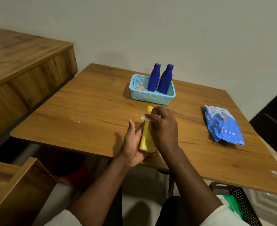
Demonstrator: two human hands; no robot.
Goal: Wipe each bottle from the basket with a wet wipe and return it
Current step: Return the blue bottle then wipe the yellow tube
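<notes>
Person seated at a wooden table [88,101], both forearms reaching fwd over its near edge. Left hand [134,144] is palm-up under the yellow bottle [146,137], cradling its base end; thumb sticks up and apart, while the fingers run beneath the bottle and mostly can't be seen, tips curling up at its bottom edge, so it supports and loosely holds the bottle. The bottle is lifted off the table, tilted w/ its cap end pointing away toward the basket. Right hand [163,128] comes over the top of the bottle, fingers curled and pinching a white wet wipe [145,117] against the bottle's neck area, just below the cap. Farther back, near the table's middle, sits a light-blue basket [150,97] w/ two dark blue bottles [159,79] standing upright inside, side by side, right one leaning slightly. At the basket's left end lies a small pinkish round item [140,88]; can't tell what it is. A blue wipes pack [223,126] lies flat on the table's right side, well apart from the hands.
</notes>
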